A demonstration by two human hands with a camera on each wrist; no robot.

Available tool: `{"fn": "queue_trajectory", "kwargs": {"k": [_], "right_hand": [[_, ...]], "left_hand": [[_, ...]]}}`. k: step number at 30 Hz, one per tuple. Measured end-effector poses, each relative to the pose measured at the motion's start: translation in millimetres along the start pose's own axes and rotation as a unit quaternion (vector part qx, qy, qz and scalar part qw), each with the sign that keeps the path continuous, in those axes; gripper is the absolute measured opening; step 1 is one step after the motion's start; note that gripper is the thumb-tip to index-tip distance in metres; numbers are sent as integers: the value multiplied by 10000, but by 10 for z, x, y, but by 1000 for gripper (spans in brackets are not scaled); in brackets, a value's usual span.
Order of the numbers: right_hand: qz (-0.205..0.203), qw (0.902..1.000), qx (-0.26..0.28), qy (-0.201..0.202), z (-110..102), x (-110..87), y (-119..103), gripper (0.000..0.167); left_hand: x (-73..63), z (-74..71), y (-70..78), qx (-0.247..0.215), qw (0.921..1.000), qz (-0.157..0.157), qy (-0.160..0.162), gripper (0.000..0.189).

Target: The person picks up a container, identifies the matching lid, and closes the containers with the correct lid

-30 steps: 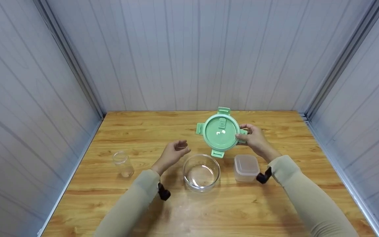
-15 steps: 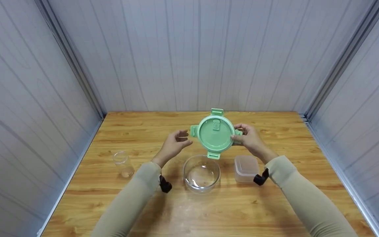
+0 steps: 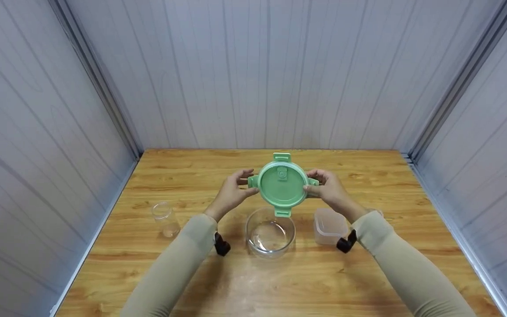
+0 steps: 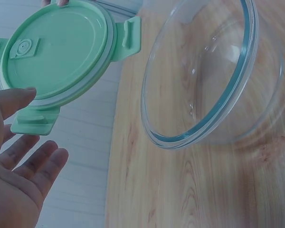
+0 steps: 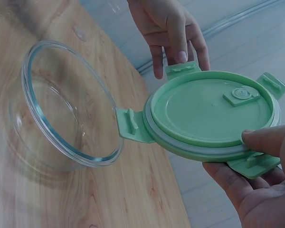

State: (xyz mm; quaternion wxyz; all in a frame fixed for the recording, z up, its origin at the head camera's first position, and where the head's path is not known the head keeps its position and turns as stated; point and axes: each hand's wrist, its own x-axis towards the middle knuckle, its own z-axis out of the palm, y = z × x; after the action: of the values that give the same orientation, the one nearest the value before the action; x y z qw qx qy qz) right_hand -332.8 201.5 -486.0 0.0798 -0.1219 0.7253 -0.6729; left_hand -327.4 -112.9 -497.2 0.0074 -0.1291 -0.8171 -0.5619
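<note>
My right hand [image 3: 330,189] grips a green round lid [image 3: 282,185] by its right-hand tab, thumb on the top face and fingers beneath. The lid is raised and tilted, with four-sided clip flaps folded outward and a small valve [image 5: 242,94] near one edge. At the opposite flap, my left hand [image 3: 233,191] has its thumb close to the lid's rim; its fingers extend loosely around that flap, and firm contact cannot be made out. Just below and nearer me stands a round glass bowl [image 3: 270,248], uncovered, its rim [image 4: 218,111] facing up.
A clear drinking glass [image 3: 166,220] stands on the wooden table [image 3: 275,290] to the left. Right of the bowl sits a translucent square plastic container [image 3: 329,226], partly behind my right wrist camera. Pale panel walls [image 3: 262,79] enclose the back and sides.
The right hand has carried the lid leftward and slightly down, above the bowl's far side. My left hand has stayed nearly in place, and the lid's left flap now lies between its thumb and fingers.
</note>
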Motion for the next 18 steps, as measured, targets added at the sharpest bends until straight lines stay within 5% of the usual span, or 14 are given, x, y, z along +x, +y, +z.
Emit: {"fn": "queue_trajectory", "kwargs": {"k": [18], "right_hand": [[-251,9982,-474,-262,108,-66,16,26]], "left_hand": [[-43,-9,-15,121,9978,437,-489,34]]}}
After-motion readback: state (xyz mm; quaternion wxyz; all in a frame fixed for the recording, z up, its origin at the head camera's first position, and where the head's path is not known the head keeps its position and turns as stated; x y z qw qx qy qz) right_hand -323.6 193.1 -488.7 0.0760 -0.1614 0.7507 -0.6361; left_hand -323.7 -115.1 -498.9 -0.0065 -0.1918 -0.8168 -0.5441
